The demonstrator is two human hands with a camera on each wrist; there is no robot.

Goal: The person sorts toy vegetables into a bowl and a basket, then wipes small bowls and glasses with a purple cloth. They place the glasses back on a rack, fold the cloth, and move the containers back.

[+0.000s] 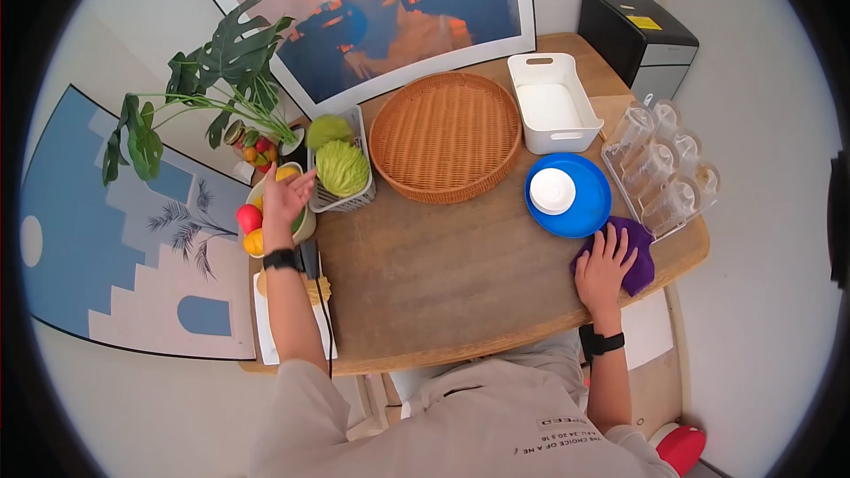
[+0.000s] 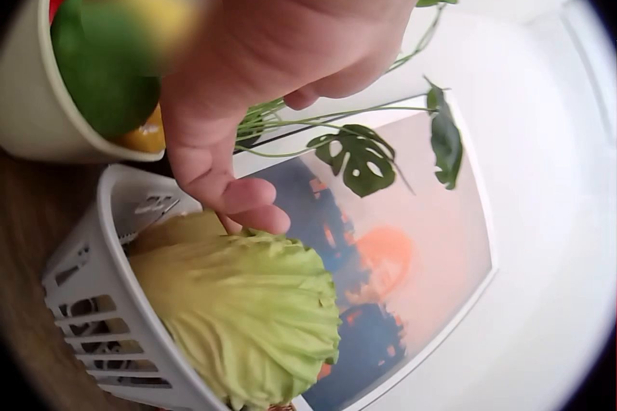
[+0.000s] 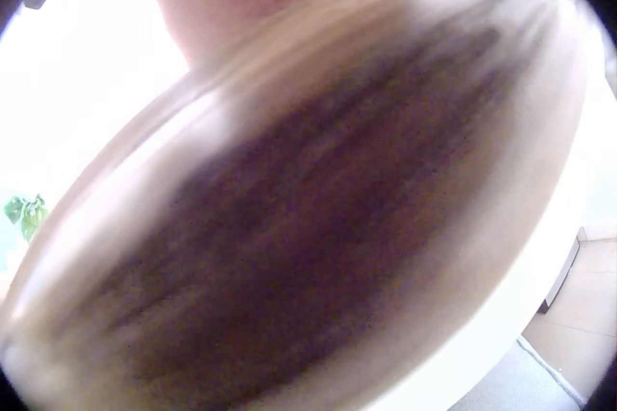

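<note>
My left hand [image 1: 285,202] reaches over a cream bowl [image 1: 306,228] of colourful fruit, fingers extended and pointing toward a green cabbage [image 1: 342,168]. The cabbage sits in a grey slotted basket [image 1: 361,201] beside a second green item [image 1: 328,129]. In the left wrist view, the fingertips come close above the cabbage [image 2: 241,319], overlapping its upper edge. My right hand [image 1: 605,267] rests with spread fingers on a crumpled purple cloth [image 1: 641,267] at the table's right front. A brown blurred surface fills most of the right wrist view, where the right fingers are hidden.
A round wicker tray [image 1: 445,137] lies mid-table. To its right are a white bin [image 1: 556,106], a blue plate [image 1: 589,212] bearing a small white dish [image 1: 552,190], and a rack of clear glasses [image 1: 664,164]. A black cable [image 1: 325,305] crosses a white tray [image 1: 266,327] at front left.
</note>
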